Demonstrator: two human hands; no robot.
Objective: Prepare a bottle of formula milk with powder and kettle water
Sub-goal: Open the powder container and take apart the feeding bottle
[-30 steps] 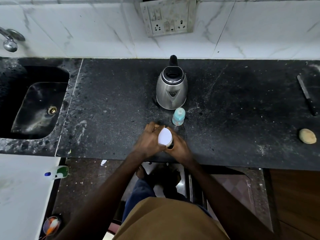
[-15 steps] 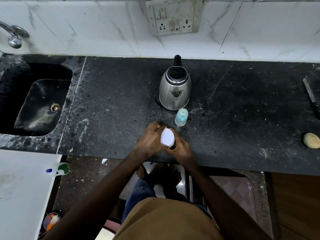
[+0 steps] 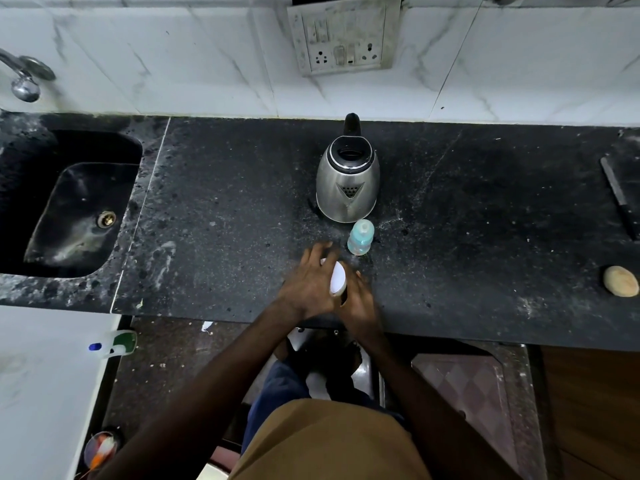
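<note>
The left hand (image 3: pixel 308 287), grip curled, caps the white-lidded container (image 3: pixel 338 278); the right hand (image 3: pixel 361 301) clasps its side.

Setting: domestic kitchen. Evidence: black speckled stone tabletop (image 3: pixel 225 202) with inset sink (image 3: pixel 79 209) and drain, chrome tap (image 3: pixel 24 81) above it, marble-look wall tiles (image 3: pixel 173 64), switch-and-socket panel (image 3: pixel 343 39), steel electric kettle (image 3: pixel 346 188), knife (image 3: pixel 620 199) at far right.
</note>
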